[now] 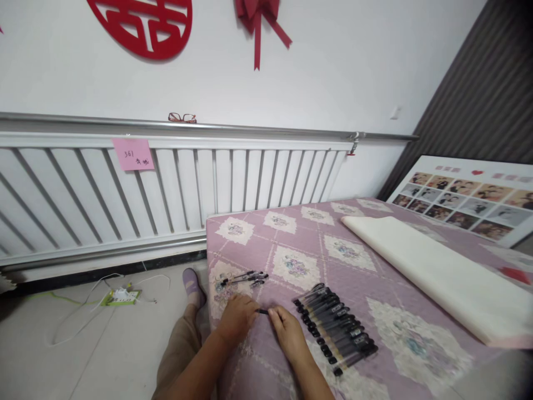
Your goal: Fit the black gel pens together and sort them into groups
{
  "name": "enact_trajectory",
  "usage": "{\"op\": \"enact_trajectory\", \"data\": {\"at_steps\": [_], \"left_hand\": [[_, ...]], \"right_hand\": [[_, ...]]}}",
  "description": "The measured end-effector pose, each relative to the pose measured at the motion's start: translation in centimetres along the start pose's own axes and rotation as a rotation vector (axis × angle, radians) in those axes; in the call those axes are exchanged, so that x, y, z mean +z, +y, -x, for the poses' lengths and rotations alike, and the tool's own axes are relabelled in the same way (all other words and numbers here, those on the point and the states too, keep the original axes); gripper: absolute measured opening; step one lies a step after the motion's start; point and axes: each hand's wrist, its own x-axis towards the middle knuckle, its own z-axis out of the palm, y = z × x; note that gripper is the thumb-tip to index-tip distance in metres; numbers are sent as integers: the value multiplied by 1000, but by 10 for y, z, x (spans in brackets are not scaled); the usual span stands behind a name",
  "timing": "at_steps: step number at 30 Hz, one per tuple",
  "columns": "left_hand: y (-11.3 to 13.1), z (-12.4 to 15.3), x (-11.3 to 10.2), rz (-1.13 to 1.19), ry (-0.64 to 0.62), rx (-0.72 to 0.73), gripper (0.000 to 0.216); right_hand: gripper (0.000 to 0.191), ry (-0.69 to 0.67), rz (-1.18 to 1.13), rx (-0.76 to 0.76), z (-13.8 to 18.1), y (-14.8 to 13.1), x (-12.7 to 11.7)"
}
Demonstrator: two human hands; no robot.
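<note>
With the black pen (pixel 262 311) gripped by closed fingers (pixel 275 316) at both ends, the pen row (pixel 335 328) just right could be brushed and scattered.

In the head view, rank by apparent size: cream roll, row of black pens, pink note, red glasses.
Largest first:
cream roll
row of black pens
pink note
red glasses
The last two sit farther off.

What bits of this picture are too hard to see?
Head view:
Small black pen: mostly hidden between the left hand and right hand.
Pink sticky note: second line of writing too small to read.
White photo collage board: cut off by the right edge.
Round red wall cutout: cut off by the top edge.
</note>
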Motion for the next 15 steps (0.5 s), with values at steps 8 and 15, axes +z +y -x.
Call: {"op": "enact_trajectory", "data": {"at_steps": [8,15], "left_hand": [[0,-1,1,-16,-7,-10,18],[-1,0,1,-9,3,-10,20]], "right_hand": [[21,-44,-81,12,0,1,-4],[24,-9,-43,24,-2,2,-1]]}}
